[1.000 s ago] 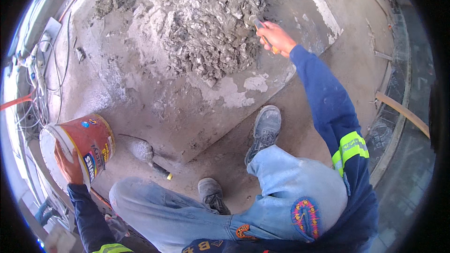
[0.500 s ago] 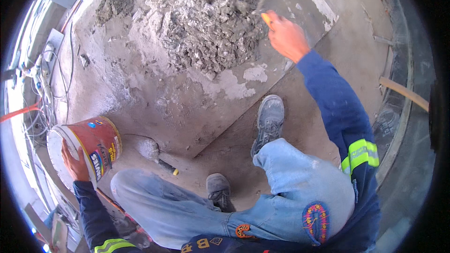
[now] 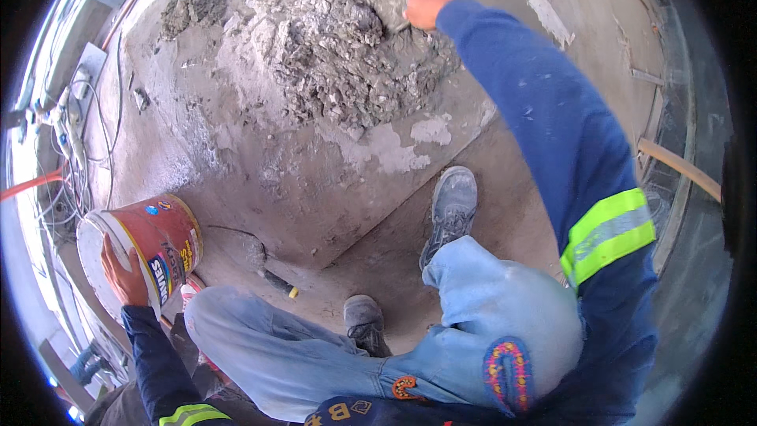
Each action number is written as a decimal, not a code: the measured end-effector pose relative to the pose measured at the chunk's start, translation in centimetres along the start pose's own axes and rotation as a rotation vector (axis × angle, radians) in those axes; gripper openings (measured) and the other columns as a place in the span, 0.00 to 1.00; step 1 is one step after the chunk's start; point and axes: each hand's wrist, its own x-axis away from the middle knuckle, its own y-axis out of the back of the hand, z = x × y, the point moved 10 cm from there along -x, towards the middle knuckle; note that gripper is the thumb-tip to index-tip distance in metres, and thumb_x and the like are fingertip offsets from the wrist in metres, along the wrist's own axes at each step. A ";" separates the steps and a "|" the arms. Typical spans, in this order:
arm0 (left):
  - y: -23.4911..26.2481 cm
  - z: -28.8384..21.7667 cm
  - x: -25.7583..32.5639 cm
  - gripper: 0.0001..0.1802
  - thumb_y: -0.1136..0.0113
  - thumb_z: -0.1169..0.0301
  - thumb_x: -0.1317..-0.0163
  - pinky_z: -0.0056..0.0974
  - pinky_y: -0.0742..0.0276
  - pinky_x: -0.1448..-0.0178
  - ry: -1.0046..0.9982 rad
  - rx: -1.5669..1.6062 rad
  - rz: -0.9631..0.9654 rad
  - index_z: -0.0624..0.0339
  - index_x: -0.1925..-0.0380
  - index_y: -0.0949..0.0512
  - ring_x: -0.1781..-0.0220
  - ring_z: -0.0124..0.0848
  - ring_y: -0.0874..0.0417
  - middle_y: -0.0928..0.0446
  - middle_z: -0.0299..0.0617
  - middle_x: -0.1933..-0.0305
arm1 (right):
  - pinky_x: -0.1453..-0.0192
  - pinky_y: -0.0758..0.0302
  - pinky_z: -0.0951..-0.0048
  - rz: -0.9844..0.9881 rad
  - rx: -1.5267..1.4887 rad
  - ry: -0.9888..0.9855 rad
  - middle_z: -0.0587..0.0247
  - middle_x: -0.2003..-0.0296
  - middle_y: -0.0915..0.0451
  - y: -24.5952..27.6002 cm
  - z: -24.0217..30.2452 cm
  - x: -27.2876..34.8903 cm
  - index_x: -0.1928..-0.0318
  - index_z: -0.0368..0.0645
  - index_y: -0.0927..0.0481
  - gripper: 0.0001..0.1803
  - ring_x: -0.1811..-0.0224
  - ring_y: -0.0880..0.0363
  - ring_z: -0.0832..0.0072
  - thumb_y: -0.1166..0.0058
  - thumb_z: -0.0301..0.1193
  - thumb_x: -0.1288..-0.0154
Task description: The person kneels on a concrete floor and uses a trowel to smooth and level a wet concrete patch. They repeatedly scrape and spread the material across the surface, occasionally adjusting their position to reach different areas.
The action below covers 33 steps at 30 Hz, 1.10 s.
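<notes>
My right hand (image 3: 430, 6) is closed around a trowel, reaching over a heap of wet grey mortar (image 3: 339, 71). Its blade (image 3: 386, 1) is blurred and lies against the right side of the heap; the handle is hidden by my fist. On the left, a red bucket with a white end (image 3: 169, 229) stands by my knee. My left hand (image 3: 124, 272) rests on that white end, fingers stretched out and thumb apart.
A second hand tool with a black handle and yellow tip (image 3: 280, 284) lies on the floor between bucket and shoes. Tangled cables (image 3: 71, 150) run along the left edge. At the right a wooden pole (image 3: 680, 166) juts in. My shoes (image 3: 453, 209) are near the mortar-smeared board.
My right hand has swung left with the trowel, bringing the blade into the mortar heap. My left hand has stayed on the bucket.
</notes>
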 end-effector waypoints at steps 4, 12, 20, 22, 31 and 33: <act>-0.4 0.6 0.1 0.35 0.42 0.70 0.39 0.49 0.41 0.30 0.008 -0.004 0.020 0.57 0.32 0.40 0.33 0.51 0.34 0.35 0.55 0.34 | 0.60 0.22 0.54 -0.283 0.272 0.030 0.49 0.65 0.18 4.4 -1.6 6.7 0.58 0.39 0.24 0.17 0.61 0.17 0.53 0.48 0.42 0.34; -1.4 2.0 0.8 0.33 0.44 0.67 0.37 0.48 0.43 0.28 -0.045 -0.007 -0.016 0.59 0.32 0.40 0.31 0.52 0.37 0.37 0.57 0.33 | 0.74 0.24 0.61 -0.014 -0.871 -0.608 0.53 0.68 0.19 -18.1 -13.9 15.8 0.51 0.40 0.29 0.20 0.74 0.18 0.63 0.45 0.39 0.37; -0.9 0.2 -0.2 0.34 0.43 0.70 0.40 0.49 0.41 0.29 -0.056 -0.020 0.015 0.57 0.32 0.39 0.32 0.52 0.36 0.36 0.56 0.34 | 0.82 0.34 0.72 0.216 -1.705 -0.262 0.68 0.77 0.28 -15.3 -0.4 9.4 0.61 0.41 0.31 0.10 0.83 0.30 0.79 0.46 0.31 0.39; -1.3 0.3 -0.1 0.34 0.43 0.71 0.40 0.49 0.41 0.30 -0.063 -0.005 0.018 0.57 0.32 0.39 0.32 0.52 0.36 0.36 0.55 0.34 | 0.82 0.34 0.72 0.137 -1.737 -0.244 0.68 0.78 0.29 -11.9 0.0 10.4 0.62 0.41 0.30 0.10 0.83 0.30 0.80 0.47 0.32 0.39; -0.2 0.5 0.3 0.34 0.41 0.70 0.42 0.49 0.38 0.31 -0.063 -0.010 -0.041 0.57 0.33 0.37 0.34 0.51 0.32 0.32 0.54 0.37 | 0.67 0.22 0.57 -0.516 -0.865 -0.191 0.45 0.72 0.18 4.1 0.6 12.1 0.49 0.33 0.32 0.24 0.71 0.16 0.55 0.45 0.37 0.40; -0.8 -0.6 -0.1 0.34 0.41 0.70 0.42 0.49 0.38 0.32 -0.087 -0.019 -0.052 0.57 0.34 0.37 0.35 0.50 0.32 0.32 0.53 0.37 | 0.62 0.21 0.51 -0.675 -0.566 -0.198 0.41 0.70 0.18 0.5 -0.2 10.3 0.48 0.34 0.32 0.24 0.67 0.17 0.47 0.45 0.37 0.39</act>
